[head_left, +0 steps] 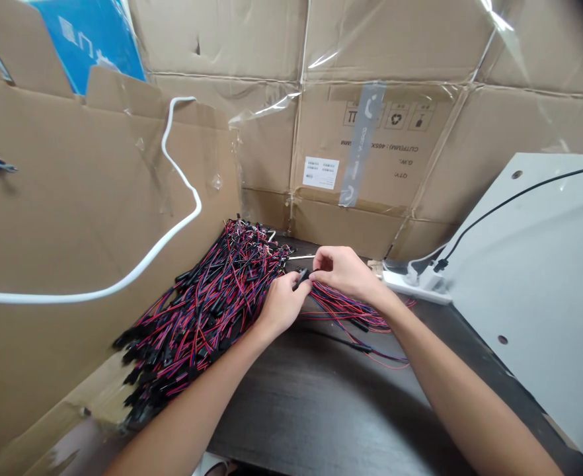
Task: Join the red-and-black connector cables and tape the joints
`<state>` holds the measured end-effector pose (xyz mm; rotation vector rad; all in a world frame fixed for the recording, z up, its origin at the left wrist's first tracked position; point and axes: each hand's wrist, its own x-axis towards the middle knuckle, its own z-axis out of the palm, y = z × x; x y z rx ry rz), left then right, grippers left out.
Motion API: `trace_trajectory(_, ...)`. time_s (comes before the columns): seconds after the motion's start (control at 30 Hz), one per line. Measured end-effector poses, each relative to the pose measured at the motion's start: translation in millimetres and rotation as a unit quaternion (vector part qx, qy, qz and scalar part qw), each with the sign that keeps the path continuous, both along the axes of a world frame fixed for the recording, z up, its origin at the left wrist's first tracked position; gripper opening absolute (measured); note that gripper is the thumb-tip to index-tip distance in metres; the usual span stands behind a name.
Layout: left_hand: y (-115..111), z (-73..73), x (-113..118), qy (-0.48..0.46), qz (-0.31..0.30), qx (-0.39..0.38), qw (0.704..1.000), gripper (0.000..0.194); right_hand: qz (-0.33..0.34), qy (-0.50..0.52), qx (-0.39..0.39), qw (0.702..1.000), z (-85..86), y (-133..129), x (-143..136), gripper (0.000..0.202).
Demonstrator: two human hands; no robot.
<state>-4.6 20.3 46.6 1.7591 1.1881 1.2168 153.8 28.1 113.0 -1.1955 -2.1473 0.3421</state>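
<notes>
My left hand point(285, 301) is closed on a small black connector point(301, 278), which sticks out between thumb and fingers. Right beside it, my right hand point(341, 271) pinches at the connector's other side; a small dark piece shows at its fingertips, too small to name. Under and behind my right hand lies a bundle of red and blue wires point(338, 301) with black sleeves. To the left of my left hand is a large heap of red, blue and black wire harnesses point(212, 297), with black plugs along its near left end.
Cardboard walls point(182, 172) stand at the left and back. A white cable point(157, 248) hangs across the left one. At the right are a white power strip point(415, 286) with plugs and a white panel point(534, 264). The dark tabletop point(311, 403) lies in front.
</notes>
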Motion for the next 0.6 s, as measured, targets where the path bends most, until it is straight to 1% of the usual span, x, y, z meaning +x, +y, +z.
trace_trajectory(0.13,-1,-2.4,-1,0.019,-0.014,0.002,1.000,0.034,0.001,0.013,-0.052,0.999,-1.9,2,2,0.013)
trace_trajectory(0.2,-1,-3.8,-1,0.024,-0.017,0.012,1.000,0.033,-0.005,-0.012,-0.065,0.998,-3.0,3,3,0.010)
trace_trajectory(0.3,-4,-3.7,-1,0.037,0.000,0.030,0.999,0.036,-0.016,-0.068,-0.058,0.996,-4.2,2,3,0.003)
trace_trajectory(0.37,-6,-1.6,-1,0.068,0.019,0.054,0.996,0.038,-0.016,-0.099,-0.050,0.994,-4.2,0,1,0.006)
trace_trajectory(0.47,-9,2.7,0,0.138,0.045,0.091,0.985,0.037,-0.015,-0.130,-0.049,0.990,-2.7,-3,-1,0.008)
trace_trajectory(0.6,-12,6.2,1,0.212,0.067,0.104,0.969,0.037,-0.018,-0.160,-0.067,0.985,1.8,-6,-1,0.010)
